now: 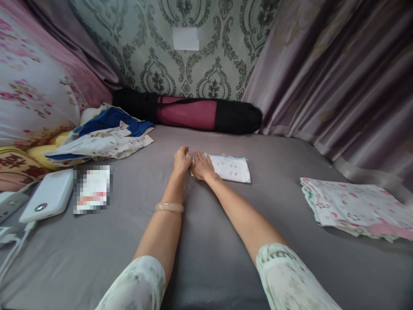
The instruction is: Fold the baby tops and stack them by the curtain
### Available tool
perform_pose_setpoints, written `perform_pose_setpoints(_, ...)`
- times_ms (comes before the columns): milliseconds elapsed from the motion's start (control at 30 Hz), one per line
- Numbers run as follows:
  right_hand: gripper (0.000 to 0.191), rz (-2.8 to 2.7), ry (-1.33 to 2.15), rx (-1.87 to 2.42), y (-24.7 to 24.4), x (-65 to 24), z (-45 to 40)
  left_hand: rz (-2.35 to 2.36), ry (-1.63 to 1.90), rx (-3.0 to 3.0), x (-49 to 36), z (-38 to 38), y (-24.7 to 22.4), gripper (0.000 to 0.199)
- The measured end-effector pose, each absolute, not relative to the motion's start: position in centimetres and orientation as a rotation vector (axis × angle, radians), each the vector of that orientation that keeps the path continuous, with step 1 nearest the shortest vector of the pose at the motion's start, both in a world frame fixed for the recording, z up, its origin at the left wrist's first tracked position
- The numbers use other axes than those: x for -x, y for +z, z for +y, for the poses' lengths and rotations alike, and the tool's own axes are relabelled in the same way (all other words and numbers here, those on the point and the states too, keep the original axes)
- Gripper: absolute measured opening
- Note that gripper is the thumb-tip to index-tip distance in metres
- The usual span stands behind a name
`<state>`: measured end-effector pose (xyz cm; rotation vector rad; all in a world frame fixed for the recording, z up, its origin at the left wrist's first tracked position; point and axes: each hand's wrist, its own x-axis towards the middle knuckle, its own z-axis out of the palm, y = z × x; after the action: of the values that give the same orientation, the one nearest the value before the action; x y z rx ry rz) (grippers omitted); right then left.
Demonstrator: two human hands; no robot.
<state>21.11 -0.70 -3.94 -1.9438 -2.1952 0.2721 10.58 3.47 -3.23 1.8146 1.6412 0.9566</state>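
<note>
A small folded white cloth (231,168) with faint bluish prints and a pale blue edge lies on the grey bed sheet (206,241). My right hand (202,165) rests palm down on its left end, fingers extended. Just beside that end is my left hand (182,159), with its fingers curled in. Whether anything is inside those curled fingers is hidden from view. The two hands are close together, and the part of the cloth under my right palm is covered.
To the right lies a folded pink-and-white patterned cloth (358,206). On the left are a white power bank (50,193) with a cable, a blurred-out item (93,189) and crumpled blue-and-white fabric (112,133). A black-and-maroon roll bag (187,113) lies along the wall.
</note>
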Motion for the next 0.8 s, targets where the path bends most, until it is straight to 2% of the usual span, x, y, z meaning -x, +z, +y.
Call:
perform_pose_setpoints(300, 0.056, -2.236, 0.124, 1.840, -3.1, -21.8, -2.2, 1.612, 0.939, -1.818, -11.1, 3.1, -2.9, 0.049)
perform_pose_setpoints(800, 0.057, -2.240, 0.238, 1.834, -3.9, -21.4, -2.8, 1.589, 0.979, -1.808, -11.1, 3.4, -3.5, 0.048)
